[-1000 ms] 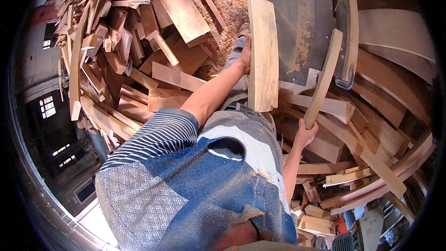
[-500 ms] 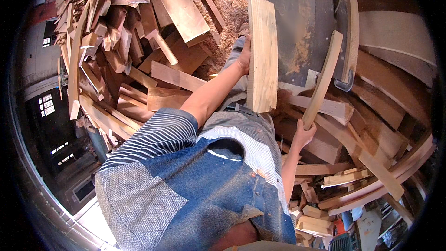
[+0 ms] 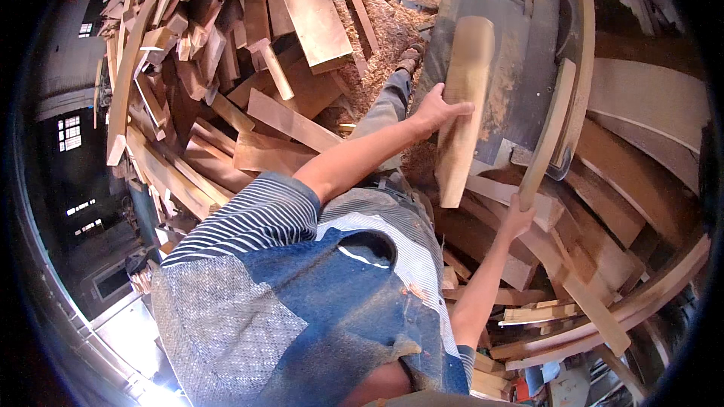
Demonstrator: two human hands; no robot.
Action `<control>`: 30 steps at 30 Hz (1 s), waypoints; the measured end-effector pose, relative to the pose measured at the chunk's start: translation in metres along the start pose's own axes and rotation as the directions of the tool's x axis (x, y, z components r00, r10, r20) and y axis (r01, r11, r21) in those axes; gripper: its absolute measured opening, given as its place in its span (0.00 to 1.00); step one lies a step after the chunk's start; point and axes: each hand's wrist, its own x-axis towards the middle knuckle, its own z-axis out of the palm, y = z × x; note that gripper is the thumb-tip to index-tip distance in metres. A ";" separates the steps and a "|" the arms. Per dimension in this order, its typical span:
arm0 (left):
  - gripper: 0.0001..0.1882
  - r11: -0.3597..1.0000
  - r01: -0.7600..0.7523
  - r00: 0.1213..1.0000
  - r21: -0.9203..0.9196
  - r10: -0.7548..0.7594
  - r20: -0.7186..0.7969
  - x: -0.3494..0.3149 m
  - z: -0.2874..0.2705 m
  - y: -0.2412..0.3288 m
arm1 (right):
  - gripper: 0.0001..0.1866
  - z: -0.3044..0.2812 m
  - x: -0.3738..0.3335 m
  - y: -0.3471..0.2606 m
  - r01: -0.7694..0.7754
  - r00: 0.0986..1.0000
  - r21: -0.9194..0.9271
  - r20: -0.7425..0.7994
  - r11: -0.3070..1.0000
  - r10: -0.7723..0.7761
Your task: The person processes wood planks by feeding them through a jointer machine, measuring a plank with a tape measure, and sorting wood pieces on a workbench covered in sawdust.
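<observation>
- Brown offcuts lie heaped left of the left hand.
- This hand grasps the thick board by its edge, thumb on top, presumably steadying it over the grey desk; forearm angled across.
- The right hand clasps the narrow strip near its end, likely leaving its length free; arm extended forward.

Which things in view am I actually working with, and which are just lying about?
In use:
- thick board, gripped at its edge by your left hand
- narrow strip, in your right hand
- grey metal machine bed, beneath the board's far part

Apparently lying about:
- wood pile on the left
- shavings on the floor
- brown boards on the right
</observation>
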 end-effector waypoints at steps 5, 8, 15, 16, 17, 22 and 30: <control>0.47 0.744 -0.140 0.945 0.653 0.298 -0.137 0.016 0.016 0.014 | 0.30 0.006 0.029 -0.009 0.005 0.999 -0.131 -0.038 0.991 -0.010; 0.41 0.614 -0.152 0.930 0.775 0.355 -0.099 0.016 0.032 0.001 | 0.29 0.009 0.022 -0.004 0.030 0.972 -0.186 -0.226 0.982 -0.072; 0.42 0.586 -0.183 0.941 0.789 0.337 -0.032 0.041 0.020 -0.040 | 0.18 0.005 -0.069 -0.045 0.070 0.997 0.181 -0.032 0.981 -0.065; 0.43 0.590 -0.168 0.956 0.790 0.293 -0.016 0.046 0.018 -0.036 | 0.17 0.011 -0.076 -0.054 0.144 0.989 0.184 0.016 0.972 -0.149; 0.44 0.594 -0.150 0.969 0.790 0.249 -0.002 0.049 0.015 -0.032 | 0.17 0.018 -0.081 -0.063 0.128 0.983 0.249 0.094 0.960 -0.156; 0.51 0.607 -0.138 0.978 0.783 0.206 0.012 0.051 0.012 -0.026 | 0.16 0.050 -0.068 -0.114 0.078 0.935 0.328 0.303 0.942 -0.183; 0.54 0.634 -0.123 0.980 0.763 0.200 -0.009 0.042 0.014 -0.024 | 0.16 0.052 -0.079 -0.098 0.060 0.903 0.340 0.383 0.938 -0.197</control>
